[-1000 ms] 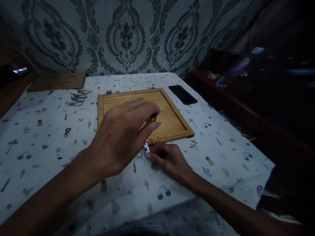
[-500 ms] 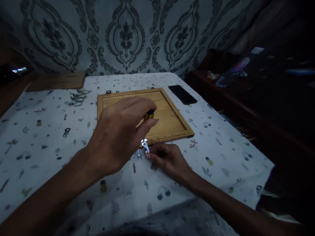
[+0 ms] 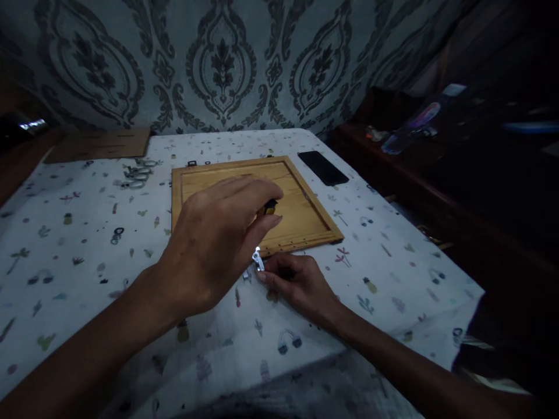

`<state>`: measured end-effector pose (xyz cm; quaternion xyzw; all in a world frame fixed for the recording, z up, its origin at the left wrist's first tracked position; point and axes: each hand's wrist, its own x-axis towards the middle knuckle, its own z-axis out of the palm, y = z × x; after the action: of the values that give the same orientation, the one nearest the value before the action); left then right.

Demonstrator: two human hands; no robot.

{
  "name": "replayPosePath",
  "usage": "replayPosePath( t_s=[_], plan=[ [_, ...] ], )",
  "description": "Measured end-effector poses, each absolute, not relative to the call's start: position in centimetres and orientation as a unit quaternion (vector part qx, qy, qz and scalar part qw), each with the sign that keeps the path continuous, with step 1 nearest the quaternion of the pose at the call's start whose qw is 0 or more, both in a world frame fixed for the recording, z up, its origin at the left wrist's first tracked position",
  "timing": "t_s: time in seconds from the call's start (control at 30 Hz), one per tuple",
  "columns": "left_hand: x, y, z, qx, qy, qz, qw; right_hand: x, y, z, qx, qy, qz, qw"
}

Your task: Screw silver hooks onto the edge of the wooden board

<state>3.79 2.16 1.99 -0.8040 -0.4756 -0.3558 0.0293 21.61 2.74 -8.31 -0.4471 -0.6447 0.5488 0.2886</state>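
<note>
My left hand (image 3: 218, 238) is closed round the yellow-and-black handle of a screwdriver (image 3: 270, 207); its shaft is hidden behind the fingers. Below it, my right hand (image 3: 301, 285) pinches a shiny metal hinge (image 3: 258, 262) between thumb and fingertips. The hinge is at the near edge of a framed wooden panel (image 3: 301, 218) lying flat, which has small holes along that edge. A small metal piece (image 3: 247, 275) lies just left of the hinge, partly hidden by my left hand.
Several metal hinges (image 3: 137, 174) lie left of the panel, near a cardboard sheet (image 3: 98, 145). A black phone (image 3: 323, 167) is at the right. A plastic bottle (image 3: 410, 128) lies on dark furniture beyond the patterned tablecloth (image 3: 393, 291).
My left hand has turned slightly, and the screwdriver handle has tilted a little to the right and down. My right hand keeps its hold on the hinge, almost unmoved.
</note>
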Motion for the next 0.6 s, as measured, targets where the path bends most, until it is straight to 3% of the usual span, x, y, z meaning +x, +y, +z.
replayPosePath(
  t_s=[0.4, 0.6],
  plan=[
    [2.92, 2.41, 2.56, -0.807, -0.468, -0.356, -0.052, 21.75, 2.68, -8.47, -0.454, -0.653, 0.536, 0.284],
    [3.40, 2.43, 1.97, -0.810, -0.453, -0.372, 0.016, 21.55, 2.67, -8.27, -0.456, -0.634, 0.557, 0.284]
  ],
)
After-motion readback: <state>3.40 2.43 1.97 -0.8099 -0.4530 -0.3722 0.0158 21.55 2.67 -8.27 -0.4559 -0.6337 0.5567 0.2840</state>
